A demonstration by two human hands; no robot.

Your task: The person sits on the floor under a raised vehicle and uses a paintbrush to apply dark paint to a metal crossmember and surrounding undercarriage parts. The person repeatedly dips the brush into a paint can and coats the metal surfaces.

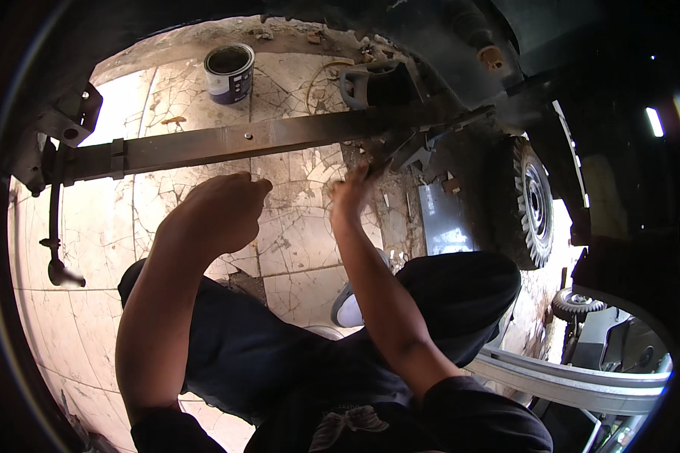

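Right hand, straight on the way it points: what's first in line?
Likely the dark metal bracket at the right end of the long rusty flat steel bar. The right hand points up towards it, already very close; depth is unclear.

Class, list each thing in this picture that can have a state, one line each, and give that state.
Long dark metal leaf spring: bolted, spanning horizontally.
Round paint tin with blue label: upright, lid off.
Left hand: fisted, just below the spring.
Right hand: raised near the spring's clamp.
Black treaded wheel: fitted, upright.
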